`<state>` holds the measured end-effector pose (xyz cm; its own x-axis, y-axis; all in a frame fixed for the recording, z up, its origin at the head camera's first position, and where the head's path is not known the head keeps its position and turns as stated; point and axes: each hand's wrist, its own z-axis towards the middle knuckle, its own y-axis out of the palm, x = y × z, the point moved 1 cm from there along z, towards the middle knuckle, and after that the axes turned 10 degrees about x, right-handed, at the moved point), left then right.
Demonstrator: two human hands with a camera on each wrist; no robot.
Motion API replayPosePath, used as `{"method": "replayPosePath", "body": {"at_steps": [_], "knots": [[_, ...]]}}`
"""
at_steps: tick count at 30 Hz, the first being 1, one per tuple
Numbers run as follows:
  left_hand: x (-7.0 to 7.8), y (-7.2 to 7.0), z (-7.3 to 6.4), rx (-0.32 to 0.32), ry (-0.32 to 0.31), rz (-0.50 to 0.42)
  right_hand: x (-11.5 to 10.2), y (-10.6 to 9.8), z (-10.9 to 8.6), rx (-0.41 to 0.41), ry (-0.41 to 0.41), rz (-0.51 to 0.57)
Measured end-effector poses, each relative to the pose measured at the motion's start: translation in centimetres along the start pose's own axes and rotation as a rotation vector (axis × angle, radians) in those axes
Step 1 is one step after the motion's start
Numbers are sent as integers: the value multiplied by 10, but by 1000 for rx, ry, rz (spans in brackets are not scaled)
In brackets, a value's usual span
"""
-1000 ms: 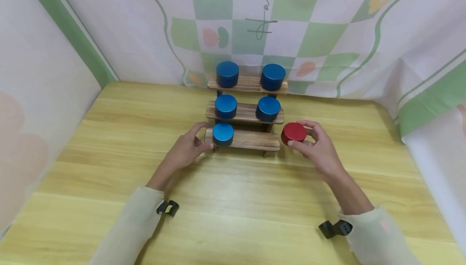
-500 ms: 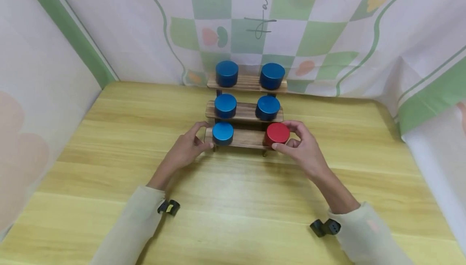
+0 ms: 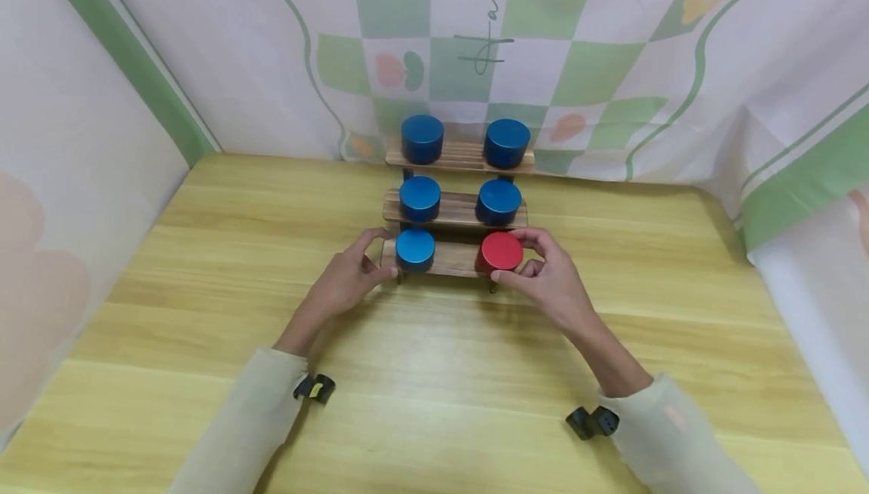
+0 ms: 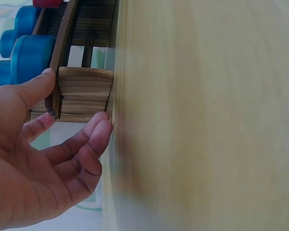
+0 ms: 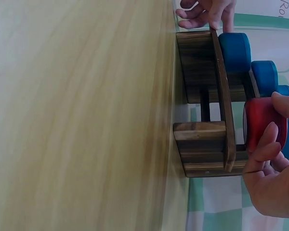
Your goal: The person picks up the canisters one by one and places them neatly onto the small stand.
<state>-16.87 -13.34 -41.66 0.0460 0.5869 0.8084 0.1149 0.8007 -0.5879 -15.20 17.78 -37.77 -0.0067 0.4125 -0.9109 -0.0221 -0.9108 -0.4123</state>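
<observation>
A three-tier wooden display stand (image 3: 455,259) stands on the table, its lowest shelf nearest me. My left hand (image 3: 342,279) holds that shelf's left end, thumb at the front edge and a finger at the back. Between the thumb and fingers of my right hand (image 3: 553,283) is a round red tin (image 3: 502,251), over the lowest shelf's right end. The right wrist view shows a small gap between the red tin (image 5: 265,124) and the shelf board (image 5: 222,91). A blue tin (image 3: 416,247) sits at the left of the same shelf.
Two blue tins, left (image 3: 420,198) and right (image 3: 498,201), stand on the middle shelf. The top shelf bears another pair, left (image 3: 422,139) and right (image 3: 507,142). Behind the wooden table (image 3: 434,388) hangs a green-and-white checked cloth (image 3: 464,68).
My right hand has carried the red tin leftward, from beside the stand to over the lowest shelf's right end. The left hand stays at the shelf's left end.
</observation>
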Motion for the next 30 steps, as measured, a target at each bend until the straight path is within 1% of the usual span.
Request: {"method": "replayPosePath", "body": {"at_steps": [3, 11, 21, 25, 30], "knots": [[0, 1, 0, -1, -4, 3, 0, 2, 0, -1, -2, -12], [0, 1, 0, 2, -5, 11, 3, 8, -1, 18, -43, -45], [1, 2, -2, 1, 8, -5, 5, 10, -3, 38, -37, -59], [2, 2, -1, 8, 4, 0, 6, 11, -3, 48, -35, -63], [3, 2, 0, 12, -2, 11, 9, 13, -2, 60, -44, -42]]}}
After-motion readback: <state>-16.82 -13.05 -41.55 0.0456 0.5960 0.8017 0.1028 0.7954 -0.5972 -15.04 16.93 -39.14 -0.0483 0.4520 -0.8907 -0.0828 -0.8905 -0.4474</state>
